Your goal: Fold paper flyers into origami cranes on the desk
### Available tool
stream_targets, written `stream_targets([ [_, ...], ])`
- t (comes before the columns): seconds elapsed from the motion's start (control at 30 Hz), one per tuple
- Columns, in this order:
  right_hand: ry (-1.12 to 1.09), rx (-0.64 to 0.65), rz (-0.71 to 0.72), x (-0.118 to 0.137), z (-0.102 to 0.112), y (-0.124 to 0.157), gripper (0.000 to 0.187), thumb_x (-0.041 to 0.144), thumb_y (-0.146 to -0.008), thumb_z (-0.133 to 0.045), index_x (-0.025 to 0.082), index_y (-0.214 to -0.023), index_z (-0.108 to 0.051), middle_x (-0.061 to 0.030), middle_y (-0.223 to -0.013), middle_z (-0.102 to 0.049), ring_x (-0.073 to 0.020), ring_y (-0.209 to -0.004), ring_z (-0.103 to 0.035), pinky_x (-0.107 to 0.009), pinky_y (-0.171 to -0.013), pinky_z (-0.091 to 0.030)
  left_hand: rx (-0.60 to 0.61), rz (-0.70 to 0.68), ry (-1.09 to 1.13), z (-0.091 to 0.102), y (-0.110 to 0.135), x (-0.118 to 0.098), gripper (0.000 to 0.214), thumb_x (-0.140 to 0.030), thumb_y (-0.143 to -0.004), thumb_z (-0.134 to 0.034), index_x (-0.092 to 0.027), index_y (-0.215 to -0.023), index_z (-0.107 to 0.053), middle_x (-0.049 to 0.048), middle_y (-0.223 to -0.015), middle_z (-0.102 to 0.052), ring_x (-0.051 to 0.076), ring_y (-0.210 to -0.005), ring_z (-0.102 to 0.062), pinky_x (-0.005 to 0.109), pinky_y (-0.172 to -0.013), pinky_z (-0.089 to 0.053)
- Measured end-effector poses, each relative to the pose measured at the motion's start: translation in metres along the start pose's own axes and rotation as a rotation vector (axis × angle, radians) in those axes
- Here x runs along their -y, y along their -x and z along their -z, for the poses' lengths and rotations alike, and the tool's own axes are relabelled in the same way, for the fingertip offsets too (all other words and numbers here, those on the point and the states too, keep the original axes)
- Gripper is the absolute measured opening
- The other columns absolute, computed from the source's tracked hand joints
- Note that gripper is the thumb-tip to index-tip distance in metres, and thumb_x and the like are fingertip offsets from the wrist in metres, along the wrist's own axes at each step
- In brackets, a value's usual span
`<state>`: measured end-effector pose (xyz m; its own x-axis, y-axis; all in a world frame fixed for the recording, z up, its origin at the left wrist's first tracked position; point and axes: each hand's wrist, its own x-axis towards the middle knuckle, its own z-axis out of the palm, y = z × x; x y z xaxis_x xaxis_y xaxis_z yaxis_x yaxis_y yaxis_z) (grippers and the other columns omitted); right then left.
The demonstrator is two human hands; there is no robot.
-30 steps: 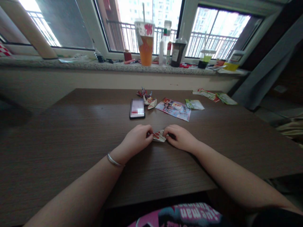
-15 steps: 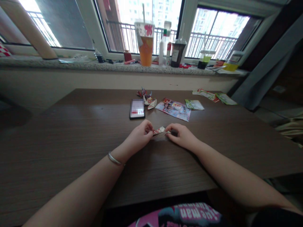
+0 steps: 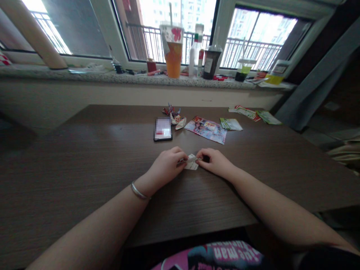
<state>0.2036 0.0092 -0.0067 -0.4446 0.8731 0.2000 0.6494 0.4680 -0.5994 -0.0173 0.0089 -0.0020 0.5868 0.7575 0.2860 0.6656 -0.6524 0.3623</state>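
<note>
Probably light, thin and easily creased or torn, the small folded piece of white paper point(image 3: 191, 164) sits low over the flat brown wood-grain table point(image 3: 84, 168), one end pinched by the left hand point(image 3: 169, 162), the other by the right hand point(image 3: 214, 162); its edges look best for gentle fingertip holds

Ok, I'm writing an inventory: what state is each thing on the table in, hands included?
Small paper: partly folded
Left hand: gripping small paper
Right hand: gripping small paper
Phone: flat, screen lit
Paper bundles: folded or crumpled
Printed sheet: flat
Green-edged papers: flat, overlapping
Far-right papers: flat
</note>
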Motion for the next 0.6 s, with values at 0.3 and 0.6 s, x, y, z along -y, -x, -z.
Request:
stream_targets([
  [0.3,0.118,0.013,0.176,-0.005,0.002,0.000,0.006,0.013,-0.082,-0.062,0.017,-0.082,-0.067,-0.0042,-0.085,-0.063,-0.0160,-0.085,-0.058,-0.028,-0.080,-0.045,0.054,-0.067,-0.110,0.001,-0.001,-0.004,0.021,-0.007,-0.081,-0.055,-0.019,-0.093,-0.068,0.0058,-0.098,-0.063,0.019,-0.092,-0.057,0.033,-0.085,-0.047],
  [0.6,0.434,0.125,0.212,0.010,0.013,0.004,0.013,0.021,-0.089,-0.058,0.021,-0.089,-0.070,-0.0048,-0.086,-0.068,-0.0178,-0.083,-0.059,-0.028,-0.073,-0.041,0.155,-0.141,-0.234,0.006,-0.001,-0.007,0.022,-0.010,-0.085,-0.052,-0.019,-0.094,-0.071,0.0061,-0.092,-0.066,0.020,-0.088,-0.059,0.033,-0.081,-0.046],
])
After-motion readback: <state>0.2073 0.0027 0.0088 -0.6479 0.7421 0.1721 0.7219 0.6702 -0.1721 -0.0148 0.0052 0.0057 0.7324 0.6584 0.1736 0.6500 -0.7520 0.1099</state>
